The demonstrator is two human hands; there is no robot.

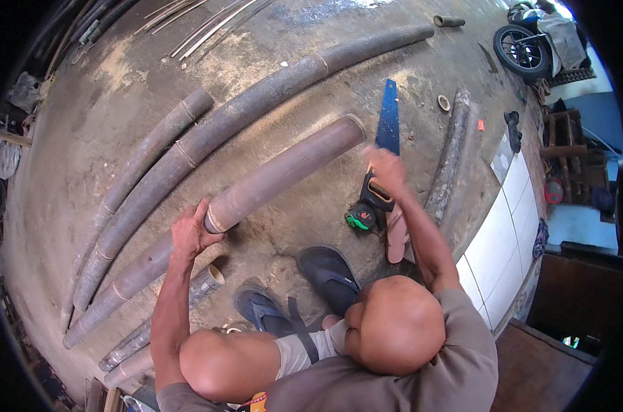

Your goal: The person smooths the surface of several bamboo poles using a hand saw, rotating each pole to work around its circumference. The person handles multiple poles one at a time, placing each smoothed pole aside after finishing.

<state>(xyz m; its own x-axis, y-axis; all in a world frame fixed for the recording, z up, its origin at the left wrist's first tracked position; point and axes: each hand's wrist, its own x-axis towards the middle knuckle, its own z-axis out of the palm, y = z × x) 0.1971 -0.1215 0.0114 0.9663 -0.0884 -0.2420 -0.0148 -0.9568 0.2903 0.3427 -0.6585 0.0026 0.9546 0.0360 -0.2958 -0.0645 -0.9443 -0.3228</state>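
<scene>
Bamboo [284, 173]: lay aslant before the sandals [328, 273], cut flat at its far end, without cut visible along the rest, clasped midway by left hand [192, 231], with right hand [388, 172] over saw [388, 117], grip impossible to tell.

One saw [388, 123] (plus two hands [196, 230] [387, 170])

Bright, soft shadows; edges bowed, corners black.
</scene>
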